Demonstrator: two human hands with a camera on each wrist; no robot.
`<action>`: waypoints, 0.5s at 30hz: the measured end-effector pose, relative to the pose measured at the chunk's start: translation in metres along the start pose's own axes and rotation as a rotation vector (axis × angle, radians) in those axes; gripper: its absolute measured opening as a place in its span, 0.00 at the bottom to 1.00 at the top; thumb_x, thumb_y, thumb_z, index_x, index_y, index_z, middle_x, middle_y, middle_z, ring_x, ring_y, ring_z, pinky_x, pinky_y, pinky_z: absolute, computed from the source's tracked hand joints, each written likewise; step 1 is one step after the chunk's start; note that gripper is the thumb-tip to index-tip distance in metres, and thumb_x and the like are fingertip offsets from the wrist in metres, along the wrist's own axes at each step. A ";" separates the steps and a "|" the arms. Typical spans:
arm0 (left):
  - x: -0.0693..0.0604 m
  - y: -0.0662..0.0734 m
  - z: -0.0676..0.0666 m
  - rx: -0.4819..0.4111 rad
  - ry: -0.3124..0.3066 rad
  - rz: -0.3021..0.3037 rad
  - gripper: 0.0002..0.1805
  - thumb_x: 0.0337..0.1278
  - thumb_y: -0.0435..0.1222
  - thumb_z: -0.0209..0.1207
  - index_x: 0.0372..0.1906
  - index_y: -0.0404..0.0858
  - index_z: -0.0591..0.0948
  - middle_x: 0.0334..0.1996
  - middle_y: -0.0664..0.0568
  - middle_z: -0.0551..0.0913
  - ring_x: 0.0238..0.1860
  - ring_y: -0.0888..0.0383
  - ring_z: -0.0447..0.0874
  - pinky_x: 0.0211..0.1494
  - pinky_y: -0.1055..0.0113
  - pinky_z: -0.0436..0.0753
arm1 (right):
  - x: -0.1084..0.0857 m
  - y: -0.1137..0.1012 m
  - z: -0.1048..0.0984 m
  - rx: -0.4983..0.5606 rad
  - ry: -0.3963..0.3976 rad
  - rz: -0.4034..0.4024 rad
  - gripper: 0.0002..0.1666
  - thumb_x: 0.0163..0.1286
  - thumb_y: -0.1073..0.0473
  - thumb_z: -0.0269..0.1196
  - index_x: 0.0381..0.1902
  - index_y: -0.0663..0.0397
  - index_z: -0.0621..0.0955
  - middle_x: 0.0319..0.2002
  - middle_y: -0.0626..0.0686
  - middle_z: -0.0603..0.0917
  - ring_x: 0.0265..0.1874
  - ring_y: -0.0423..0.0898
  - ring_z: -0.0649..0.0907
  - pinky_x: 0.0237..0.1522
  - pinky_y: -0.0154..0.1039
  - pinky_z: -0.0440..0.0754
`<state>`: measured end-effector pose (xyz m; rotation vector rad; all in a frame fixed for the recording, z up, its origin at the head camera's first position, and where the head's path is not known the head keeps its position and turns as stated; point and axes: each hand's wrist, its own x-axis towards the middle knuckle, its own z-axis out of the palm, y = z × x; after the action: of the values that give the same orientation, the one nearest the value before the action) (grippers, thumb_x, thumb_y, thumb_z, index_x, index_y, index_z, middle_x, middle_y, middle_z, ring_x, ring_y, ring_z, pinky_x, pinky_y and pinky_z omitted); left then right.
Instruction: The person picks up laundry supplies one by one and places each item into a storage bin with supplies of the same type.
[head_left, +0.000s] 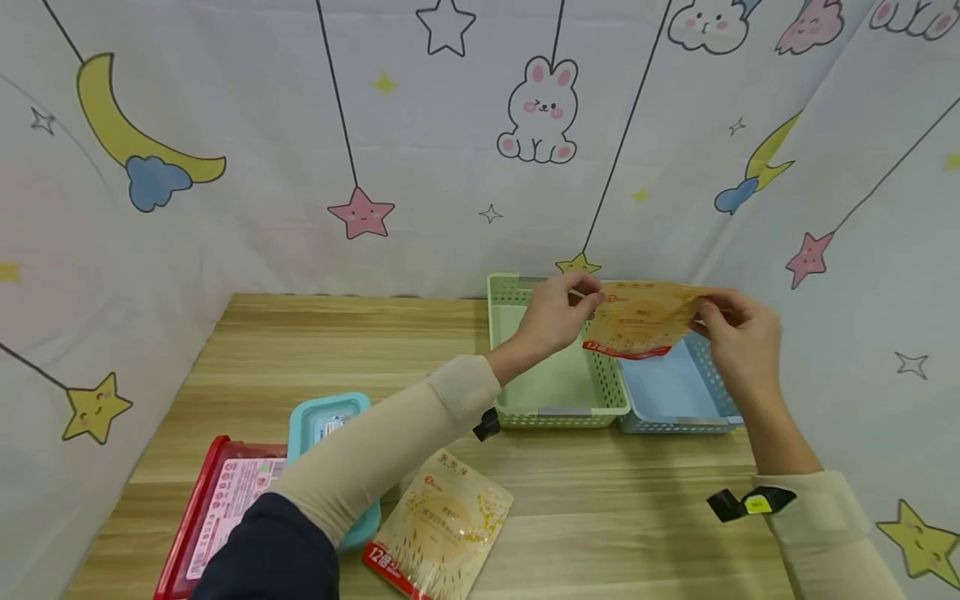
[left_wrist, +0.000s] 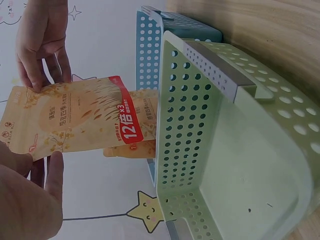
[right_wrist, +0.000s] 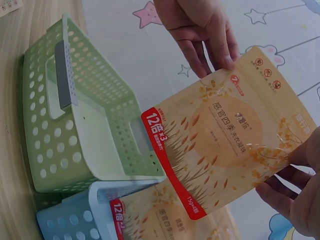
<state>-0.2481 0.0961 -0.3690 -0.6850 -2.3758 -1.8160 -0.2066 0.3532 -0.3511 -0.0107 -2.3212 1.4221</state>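
Both hands share one beige pouch [head_left: 637, 321]: the left hand [head_left: 555, 312] pinches it near one upper corner and the right hand [head_left: 742, 342] grips the opposite side, so it is held with its red lower strip hanging down and its printed front turned toward the right wrist camera. The pouch is in the air above the place where a green basket [head_left: 558, 375] and a blue basket [head_left: 663, 383] stand side by side, touching or nearly so, on the wood-grain worktop [head_left: 360, 333]. The right wrist view shows another pouch of the same print [right_wrist: 162, 215] in the blue basket, its red strip near the rim. A further pouch [head_left: 450, 525] lies flat on the worktop nearer the person, below the left forearm. Beside it, partly hidden by that arm, are a light-blue container [head_left: 322, 417] and a red-edged box [head_left: 180, 533] with a pink label. Behind everything hangs a pale cloth [head_left: 450, 167] printed with stars, moons and a rabbit.
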 end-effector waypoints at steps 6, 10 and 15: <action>0.007 -0.002 0.012 -0.035 0.016 0.007 0.07 0.79 0.37 0.61 0.50 0.40 0.86 0.39 0.54 0.86 0.41 0.49 0.90 0.37 0.70 0.83 | 0.001 0.006 -0.007 0.012 0.033 0.021 0.18 0.81 0.59 0.62 0.58 0.68 0.85 0.44 0.45 0.86 0.41 0.34 0.89 0.45 0.32 0.87; 0.010 -0.003 0.020 -0.047 0.035 0.034 0.05 0.78 0.38 0.62 0.46 0.41 0.85 0.36 0.55 0.85 0.37 0.54 0.89 0.36 0.71 0.83 | 0.004 0.008 -0.011 0.049 0.076 0.036 0.17 0.80 0.60 0.63 0.57 0.69 0.85 0.41 0.44 0.87 0.39 0.35 0.90 0.44 0.31 0.87; 0.012 -0.006 0.030 -0.013 0.038 0.070 0.05 0.78 0.39 0.62 0.43 0.42 0.84 0.34 0.57 0.84 0.35 0.66 0.84 0.40 0.73 0.82 | 0.008 0.009 -0.015 0.154 0.122 0.082 0.15 0.77 0.64 0.65 0.54 0.71 0.86 0.37 0.44 0.88 0.36 0.35 0.90 0.42 0.31 0.87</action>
<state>-0.2551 0.1267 -0.3791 -0.7186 -2.2892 -1.8012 -0.2101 0.3721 -0.3504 -0.1454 -2.1296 1.5912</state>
